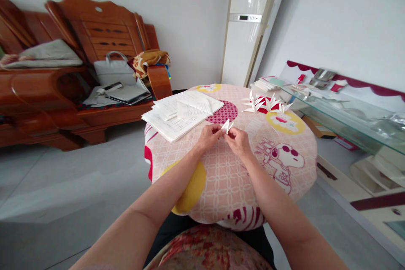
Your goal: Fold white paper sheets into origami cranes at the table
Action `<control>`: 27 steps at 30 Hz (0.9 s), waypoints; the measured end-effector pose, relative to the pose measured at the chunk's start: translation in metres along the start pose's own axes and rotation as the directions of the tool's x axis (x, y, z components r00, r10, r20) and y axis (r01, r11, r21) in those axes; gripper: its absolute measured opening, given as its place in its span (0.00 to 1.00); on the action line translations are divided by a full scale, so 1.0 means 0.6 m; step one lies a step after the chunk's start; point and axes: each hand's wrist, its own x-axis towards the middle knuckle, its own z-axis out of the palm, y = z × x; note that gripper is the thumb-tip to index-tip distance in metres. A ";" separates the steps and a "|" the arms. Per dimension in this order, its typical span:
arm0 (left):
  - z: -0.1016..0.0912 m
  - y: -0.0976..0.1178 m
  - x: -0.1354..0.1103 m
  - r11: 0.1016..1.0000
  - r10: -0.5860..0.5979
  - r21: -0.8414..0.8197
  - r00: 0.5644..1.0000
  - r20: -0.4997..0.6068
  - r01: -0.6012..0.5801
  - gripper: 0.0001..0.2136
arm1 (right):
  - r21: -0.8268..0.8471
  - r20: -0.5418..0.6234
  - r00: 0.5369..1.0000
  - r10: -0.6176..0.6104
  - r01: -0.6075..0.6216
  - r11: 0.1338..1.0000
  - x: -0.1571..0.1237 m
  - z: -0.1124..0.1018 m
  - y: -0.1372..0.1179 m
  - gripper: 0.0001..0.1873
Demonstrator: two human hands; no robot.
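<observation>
Both hands meet above the middle of the round table, pinching a small folded white paper whose pointed tips stick up between them. My left hand has its fingers closed on the paper's left side. On the other side, my right hand grips its lower right part. The fingertips hide the bottom of the fold. Beyond my right hand, several white origami cranes stand close together on the tablecloth. Left of my hands lies a stack of written paper sheets, with a loose piece on top.
A glass shelf with cups and clutter borders the table on the right. More papers are piled at the table's far right edge. To the left stands a wooden sofa holding a bag and cloths. A tall white cabinet-like appliance rises behind.
</observation>
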 end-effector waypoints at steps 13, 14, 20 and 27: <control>0.014 -0.004 0.001 0.934 -0.029 -0.357 0.999 -0.035 0.015 0.12 | -0.089 -0.100 0.989 -0.113 0.105 0.991 0.002 0.000 -0.001 0.09; 0.014 -0.003 0.000 0.933 -0.030 -0.361 0.999 -0.040 0.013 0.12 | -0.088 -0.100 0.988 -0.114 0.106 0.990 0.002 -0.001 -0.003 0.09; 0.015 0.002 -0.002 0.948 -0.054 -0.317 0.997 -0.059 0.033 0.11 | -0.051 -0.102 0.991 -0.087 0.082 0.995 0.001 0.000 -0.012 0.09; 0.014 0.005 -0.003 0.945 -0.062 -0.326 0.996 -0.065 0.038 0.11 | -0.059 -0.106 0.989 -0.101 0.095 0.994 0.002 -0.001 -0.011 0.09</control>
